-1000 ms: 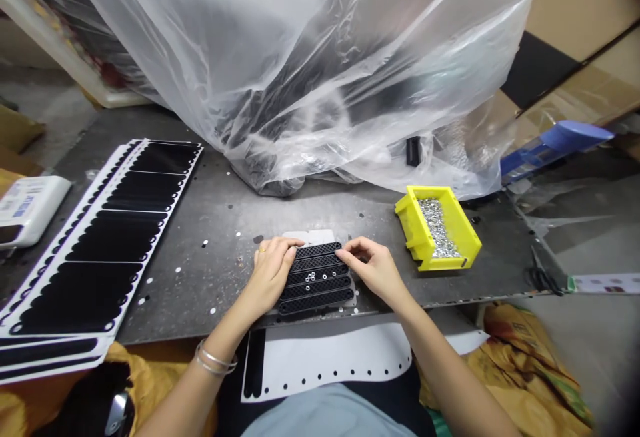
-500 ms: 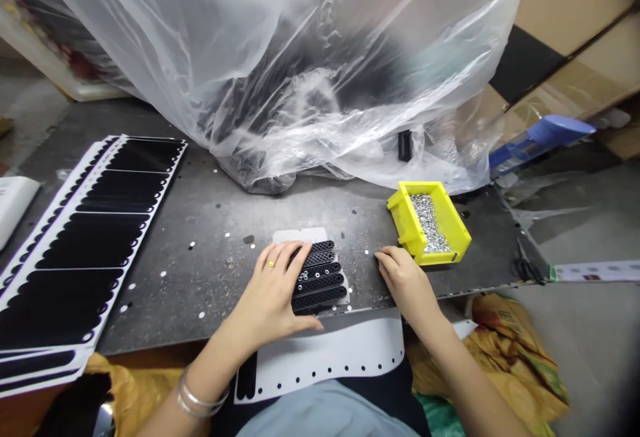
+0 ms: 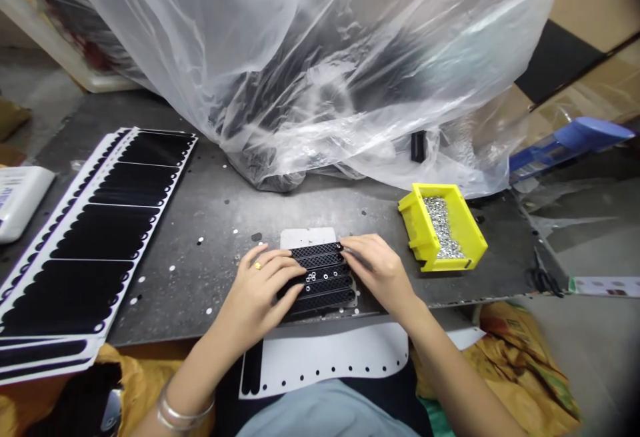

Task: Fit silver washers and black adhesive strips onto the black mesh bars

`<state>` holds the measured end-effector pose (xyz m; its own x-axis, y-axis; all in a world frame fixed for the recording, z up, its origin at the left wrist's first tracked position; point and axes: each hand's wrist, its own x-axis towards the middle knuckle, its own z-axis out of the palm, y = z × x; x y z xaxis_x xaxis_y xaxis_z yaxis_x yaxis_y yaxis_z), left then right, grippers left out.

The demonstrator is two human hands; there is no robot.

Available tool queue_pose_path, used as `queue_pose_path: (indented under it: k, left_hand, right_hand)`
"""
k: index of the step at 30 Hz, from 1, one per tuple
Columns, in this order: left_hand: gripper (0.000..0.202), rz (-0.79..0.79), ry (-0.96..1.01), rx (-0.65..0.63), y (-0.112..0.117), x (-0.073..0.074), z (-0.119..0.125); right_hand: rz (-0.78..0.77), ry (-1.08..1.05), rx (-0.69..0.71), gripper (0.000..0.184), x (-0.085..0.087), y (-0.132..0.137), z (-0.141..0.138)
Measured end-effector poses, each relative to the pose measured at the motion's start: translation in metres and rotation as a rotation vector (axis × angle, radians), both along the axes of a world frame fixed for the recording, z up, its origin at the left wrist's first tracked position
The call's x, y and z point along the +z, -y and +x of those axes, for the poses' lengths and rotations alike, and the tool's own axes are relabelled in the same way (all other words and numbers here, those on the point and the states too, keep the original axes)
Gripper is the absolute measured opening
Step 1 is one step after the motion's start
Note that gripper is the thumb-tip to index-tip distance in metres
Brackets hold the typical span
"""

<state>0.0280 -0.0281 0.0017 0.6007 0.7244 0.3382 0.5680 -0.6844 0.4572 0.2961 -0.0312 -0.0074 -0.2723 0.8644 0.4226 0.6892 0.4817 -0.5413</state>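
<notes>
Several black strips [image 3: 320, 283] with a cross-hatched face and rounded ends lie side by side on a pale plate [image 3: 307, 237] at the table's front edge. A few small silver rings [image 3: 326, 276] rest loose on the middle strips. My left hand [image 3: 263, 287], fingers apart, lies over the strips' left ends and touches them. At the right end of the farthest strip, my right hand [image 3: 377, 267] is closed in a pinch. A tiny bright spot shows at its fingertips, too small to make out. The yellow bin [image 3: 417, 237] to the right contains many small silver pieces [image 3: 443, 227].
White sheets with black strips [image 3: 100, 230] are stacked at the left, beside a white object [image 3: 23, 200]. Clear plastic sheeting [image 3: 320, 104] hangs across the back. Scissors [image 3: 543, 274] lie at the right edge. A white sheet [image 3: 335, 354] lies over my lap.
My right hand has moved left from beside the yellow bin to the right end of the farthest strip. My left hand has shifted left and its fingers lie lower on the strips.
</notes>
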Motion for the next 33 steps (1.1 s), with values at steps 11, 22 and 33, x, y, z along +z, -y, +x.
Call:
queue_pose_path:
  k: [11, 22, 33]
  left_hand:
    - [0.016, 0.105, 0.005, -0.122, -0.002, 0.002, 0.007]
    - [0.015, -0.012, 0.016, -0.113, 0.006, 0.000, 0.019]
    - [0.010, -0.019, 0.040, 0.110, -0.006, -0.001, -0.021]
  right_hand:
    - [-0.006, 0.189, 0.023, 0.016, 0.003, -0.007, 0.007]
    - [-0.387, 0.256, -0.247, 0.013, 0.026, -0.019, -0.015]
    - [-0.635, -0.079, -0.284, 0.013, 0.027, -0.024, -0.002]
